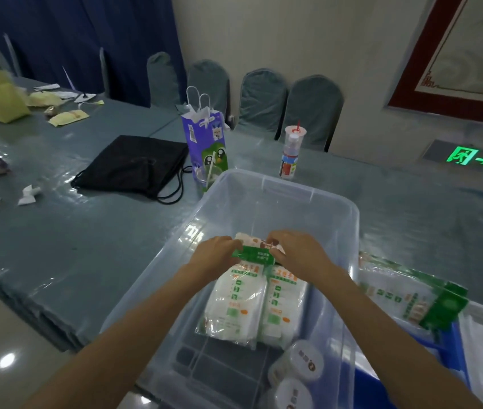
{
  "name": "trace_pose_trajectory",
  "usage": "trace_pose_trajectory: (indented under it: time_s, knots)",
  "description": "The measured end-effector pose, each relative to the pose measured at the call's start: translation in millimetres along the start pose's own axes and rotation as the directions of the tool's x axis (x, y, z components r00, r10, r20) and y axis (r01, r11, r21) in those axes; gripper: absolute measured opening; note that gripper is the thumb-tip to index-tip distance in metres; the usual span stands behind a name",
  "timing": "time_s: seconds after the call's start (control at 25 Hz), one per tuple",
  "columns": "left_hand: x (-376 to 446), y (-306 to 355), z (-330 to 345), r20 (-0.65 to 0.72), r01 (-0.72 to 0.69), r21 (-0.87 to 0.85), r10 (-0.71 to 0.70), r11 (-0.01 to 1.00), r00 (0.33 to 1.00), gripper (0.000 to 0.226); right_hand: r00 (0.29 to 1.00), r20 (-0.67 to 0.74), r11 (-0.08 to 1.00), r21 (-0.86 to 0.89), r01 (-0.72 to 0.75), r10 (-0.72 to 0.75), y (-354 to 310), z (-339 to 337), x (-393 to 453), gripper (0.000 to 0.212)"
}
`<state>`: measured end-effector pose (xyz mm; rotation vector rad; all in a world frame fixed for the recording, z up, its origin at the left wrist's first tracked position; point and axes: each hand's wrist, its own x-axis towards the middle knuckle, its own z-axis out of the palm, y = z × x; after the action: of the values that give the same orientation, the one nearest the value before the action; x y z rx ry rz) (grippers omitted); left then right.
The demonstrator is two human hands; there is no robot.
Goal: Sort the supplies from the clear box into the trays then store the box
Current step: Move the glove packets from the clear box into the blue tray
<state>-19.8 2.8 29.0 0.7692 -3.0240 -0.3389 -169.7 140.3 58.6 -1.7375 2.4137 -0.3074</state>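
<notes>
**A:** What lies nearest the camera?

**B:** Two round, lidded tubs [298, 364] of cloudy plastic, printed labels on their lids, sitting in the near right corner of the clear box [264, 187]. The box is a smooth, translucent rectangular bin with rounded corners; dark slats show through its floor.

**A:** And the supplies in the middle?

**B:** Two soft, glossy white packets [252, 299] with green print lie side by side, flat on the box floor. Both hands reach in at their far end. The left hand [215, 256] and the right hand [302, 256] have their fingers curled, pinching a green-topped packet header [259, 255] from either side, so it sits directly between the two sets of fingertips, above the flat packets.

**A:** Anything to the right?

**B:** Just outside the box wall, a blue tray [453, 338] with more crinkly green-and-white packets [411, 296] piled on it.

**A:** Farther out?

**B:** The counter [57, 246] wears a grey-blue cloth under a shiny plastic film. On it, beyond the box: a flat black drawstring bag [134, 166], a purple paper gift bag [205, 140] with white cord handles, standing upright, and a clear lidded cup [292, 152] with a red straw and a bottle in it. Crumpled wrappers [29, 194] lie far left. Fabric-covered chairs [264, 98] line the wall behind.
</notes>
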Motion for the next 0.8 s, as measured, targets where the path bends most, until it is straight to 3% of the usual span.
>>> trace_pose_trajectory:
  time_s: [0.12, 0.24, 0.48, 0.8]
  knots:
    - [6.6, -6.1, 24.0, 0.043, 0.023, -0.049, -0.021, 0.999, 0.999, 0.034, 0.998, 0.062, 0.999, 0.025, -0.021, 0.020, 8.7, 10.6, 11.3, 0.020]
    - [2.2, -8.6, 58.2, 0.185, 0.094, -0.060, -0.081, 0.994, 0.979, 0.039, 0.987, 0.157, 1.000, 0.023, -0.018, 0.014, 14.2, 21.2, 16.8, 0.022]
    - [-0.6, -22.0, 81.1, 0.426, 0.346, -0.028, -0.302, 0.938, 0.853, 0.056, 0.981, 0.187, 0.999, 0.016, -0.045, 0.041, 18.7, 23.9, 22.9, 0.021]
    - [-5.0, -30.1, 104.2, 0.448, 0.474, -0.145, -0.370, 0.869, 0.814, 0.075, 0.974, 0.224, 0.998, 0.031, -0.049, 0.041, 21.4, 24.2, 21.5, 0.020]
